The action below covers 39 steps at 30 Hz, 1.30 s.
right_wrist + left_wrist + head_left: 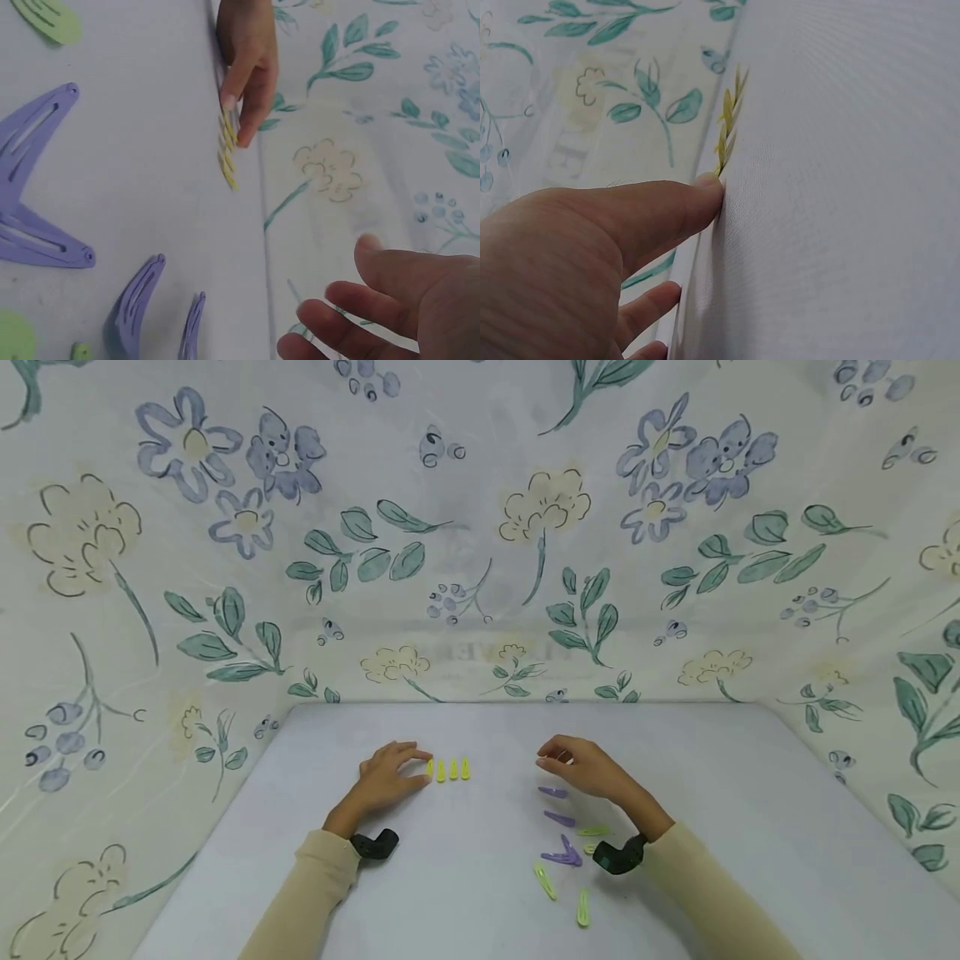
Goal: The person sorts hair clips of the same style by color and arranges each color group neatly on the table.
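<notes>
My left hand (392,774) pinches the leftmost yellow hair clip (430,767) lengthwise, index fingertip at its far end and thumb at its near end. To the right of it, three more yellow clips (453,769) stand side by side in a row. In the left wrist view the thumb (671,206) covers much of the held clip. My right hand (585,766) hovers over the table with loosely bent fingers and nothing in them. Just below it lie two purple hair clips (553,792), one nearer to me than the other.
Nearer to me on the right, more purple clips (564,853) overlap in a V shape. Several light green clips (545,882) are scattered around them, one partly hidden by the right wrist camera (619,855). A flower-patterned sheet (480,552) rises behind the white table (465,877).
</notes>
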Each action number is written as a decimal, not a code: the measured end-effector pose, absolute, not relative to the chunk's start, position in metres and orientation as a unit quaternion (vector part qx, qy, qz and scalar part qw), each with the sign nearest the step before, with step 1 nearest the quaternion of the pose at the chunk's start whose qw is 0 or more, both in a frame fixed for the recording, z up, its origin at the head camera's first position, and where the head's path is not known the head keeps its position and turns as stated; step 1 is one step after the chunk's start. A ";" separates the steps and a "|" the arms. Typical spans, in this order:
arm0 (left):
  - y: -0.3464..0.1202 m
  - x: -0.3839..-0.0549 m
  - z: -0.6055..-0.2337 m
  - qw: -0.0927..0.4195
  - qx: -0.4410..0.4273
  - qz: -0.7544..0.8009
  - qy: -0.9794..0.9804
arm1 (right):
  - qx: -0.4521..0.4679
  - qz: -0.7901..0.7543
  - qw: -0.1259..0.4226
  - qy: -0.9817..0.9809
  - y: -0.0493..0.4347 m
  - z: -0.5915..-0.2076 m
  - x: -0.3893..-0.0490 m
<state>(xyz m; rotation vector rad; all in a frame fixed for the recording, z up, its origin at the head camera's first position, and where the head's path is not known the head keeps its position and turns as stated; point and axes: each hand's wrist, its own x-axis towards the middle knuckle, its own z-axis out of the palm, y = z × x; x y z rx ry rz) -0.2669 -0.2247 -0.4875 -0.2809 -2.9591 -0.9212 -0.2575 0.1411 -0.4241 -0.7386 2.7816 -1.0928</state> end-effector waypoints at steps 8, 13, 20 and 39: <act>-0.225 -0.268 -0.486 0.007 -0.088 -0.288 -0.954 | -0.238 -0.368 0.031 0.898 0.157 -0.435 -0.244; -0.226 -0.266 -0.483 0.003 -0.086 -0.286 -0.954 | -0.233 -0.377 0.030 0.896 0.165 -0.440 -0.237; -0.227 -0.265 -0.481 0.000 -0.088 -0.289 -0.953 | -0.243 -0.377 0.012 0.894 0.171 -0.439 -0.236; -0.228 -0.269 -0.480 -0.017 -0.100 -0.288 -0.952 | -0.234 -0.369 0.028 0.899 0.180 -0.452 -0.242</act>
